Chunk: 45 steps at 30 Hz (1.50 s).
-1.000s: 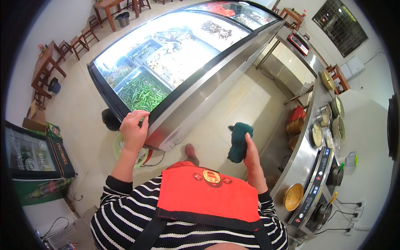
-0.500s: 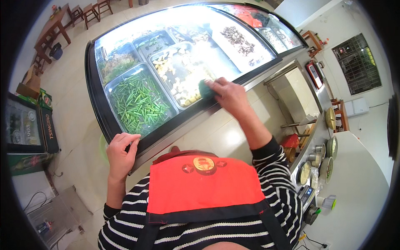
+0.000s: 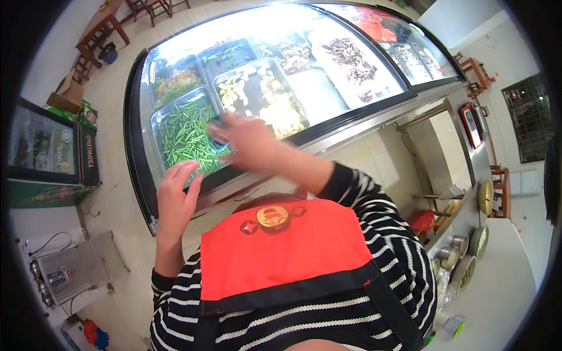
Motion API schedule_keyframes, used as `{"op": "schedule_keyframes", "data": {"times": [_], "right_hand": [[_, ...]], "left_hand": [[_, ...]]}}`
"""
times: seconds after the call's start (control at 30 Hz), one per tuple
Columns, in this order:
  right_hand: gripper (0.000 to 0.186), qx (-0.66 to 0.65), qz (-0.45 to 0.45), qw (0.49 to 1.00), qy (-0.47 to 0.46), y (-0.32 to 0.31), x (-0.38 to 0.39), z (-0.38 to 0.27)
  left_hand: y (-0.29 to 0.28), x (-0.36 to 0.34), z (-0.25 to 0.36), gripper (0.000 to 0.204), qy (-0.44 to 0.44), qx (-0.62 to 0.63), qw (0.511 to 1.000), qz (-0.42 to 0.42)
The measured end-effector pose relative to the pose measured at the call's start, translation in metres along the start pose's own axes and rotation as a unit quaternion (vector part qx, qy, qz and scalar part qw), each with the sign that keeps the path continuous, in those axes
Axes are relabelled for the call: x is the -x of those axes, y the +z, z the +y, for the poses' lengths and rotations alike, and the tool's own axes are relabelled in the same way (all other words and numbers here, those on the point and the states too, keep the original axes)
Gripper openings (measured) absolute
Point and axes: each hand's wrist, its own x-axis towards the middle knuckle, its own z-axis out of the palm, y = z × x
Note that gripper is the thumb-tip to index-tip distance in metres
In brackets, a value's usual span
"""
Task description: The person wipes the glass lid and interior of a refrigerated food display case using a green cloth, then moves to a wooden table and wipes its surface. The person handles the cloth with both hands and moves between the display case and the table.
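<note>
Under my hands stands a lit display case (image 3: 143, 175) with a glass top and a black and metal frame. My right hand (image 3: 249, 143), smeared by motion, is on the glass over the cut green stems. Its fingers press on a dark green pad or cloth (image 3: 218, 130), mostly hidden by the hand. Near the case's front left corner rests my left hand (image 3: 177, 190), fingers stretched out and holding nothing. Behind the glass are a tray of cut green stems (image 3: 181, 131), a tray of pale yellow chunks (image 3: 281, 111) and a white tray of dark brown pieces (image 3: 354, 64).
On the left stand a drinks fridge (image 3: 47, 146) and a cardboard box (image 3: 65, 93). To the right a counter carries several metal bowls (image 3: 449, 256). Wooden stools (image 3: 153, 10) and a table (image 3: 102, 35) are at the far left.
My right hand has swept left across the glass with the dark green pad, from the yellow chunks to the green stems. My left hand's fingers have straightened. The view has shifted.
</note>
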Motion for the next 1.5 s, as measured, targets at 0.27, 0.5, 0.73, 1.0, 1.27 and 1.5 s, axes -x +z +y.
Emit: {"op": "schedule_keyframes", "data": {"times": [0.27,0.5,0.73,1.0,1.27,1.5], "right_hand": [[0.047,0.14,0.04,0.984,0.101,-0.06,0.053,0.17],[0.048,0.273,0.024,0.868,0.414,-0.165,0.105,0.308],[0.053,0.078,0.0,0.996,0.032,-0.014,-0.021,0.105],[0.057,0.079,0.114,0.961,0.241,-0.115,0.073,0.228],[0.052,0.046,0.107,0.943,0.311,-0.143,0.093,0.181],[0.052,-0.033,-0.032,0.998,-0.039,-0.058,0.075,0.056]], "left_hand": [[0.043,-0.029,0.037,0.047,-0.081,-0.165,0.982,-0.046],[0.06,-0.059,0.056,0.083,-0.059,-0.235,0.959,-0.148],[0.052,-0.099,0.055,0.085,-0.026,-0.234,0.95,-0.207],[0.053,-0.085,0.046,0.083,-0.014,-0.239,0.953,-0.187],[0.06,-0.084,0.045,0.084,-0.029,-0.218,0.961,-0.167],[0.057,-0.082,0.049,0.086,-0.006,-0.226,0.959,-0.171]]}}
